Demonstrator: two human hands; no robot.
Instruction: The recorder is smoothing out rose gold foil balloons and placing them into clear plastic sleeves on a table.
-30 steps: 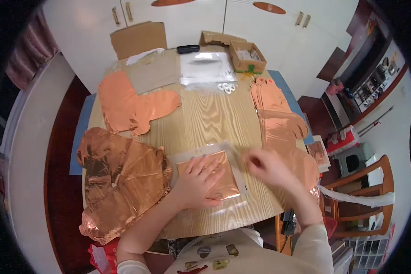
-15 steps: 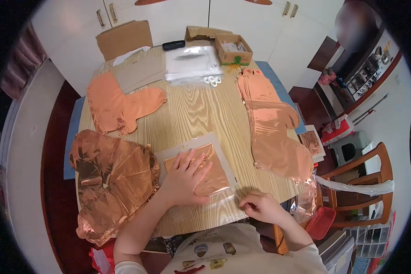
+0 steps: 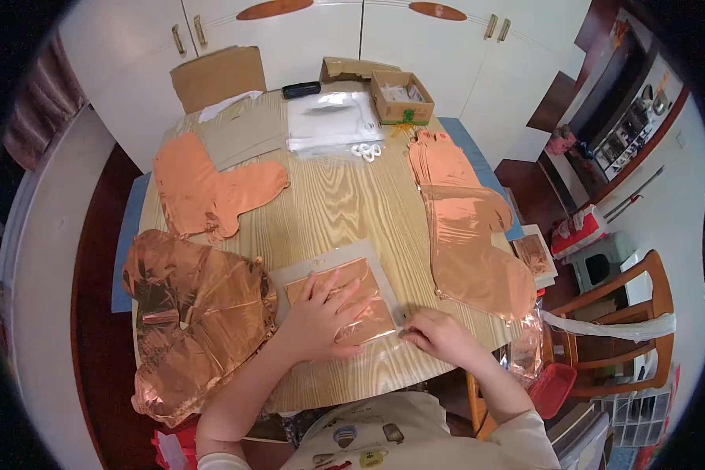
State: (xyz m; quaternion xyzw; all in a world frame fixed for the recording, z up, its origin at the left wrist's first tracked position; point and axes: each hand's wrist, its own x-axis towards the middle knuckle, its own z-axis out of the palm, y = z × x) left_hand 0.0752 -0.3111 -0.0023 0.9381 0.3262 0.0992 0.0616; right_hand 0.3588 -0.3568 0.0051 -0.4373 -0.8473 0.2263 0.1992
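A folded copper-coloured foil balloon [image 3: 378, 316] lies with a grey card [image 3: 352, 252] in what looks like a clear plastic bag, near the table's front edge. My left hand [image 3: 321, 317] rests flat on the foil, fingers spread. At the lower right corner of this packet, my right hand [image 3: 439, 337] is closed with its fingers curled; what they pinch, if anything, is hidden. Beside my left forearm lies a large, crumpled copper foil balloon [image 3: 204, 321]. Flat boot-shaped foil balloons lie at the far left [image 3: 204, 188] and in a stack on the right [image 3: 474, 235].
At the back are a stack of clear plastic bags [image 3: 333, 121], white rings [image 3: 366, 151], a black case [image 3: 301, 90], a small cardboard box [image 3: 402, 102] and grey cards [image 3: 247, 137]. A wooden chair [image 3: 658, 313] and a red basket [image 3: 552, 390] stand on the right.
My right hand has moved left and slightly up to the packet's lower right corner. My left hand stays spread on the foil. The view has tilted up slightly.
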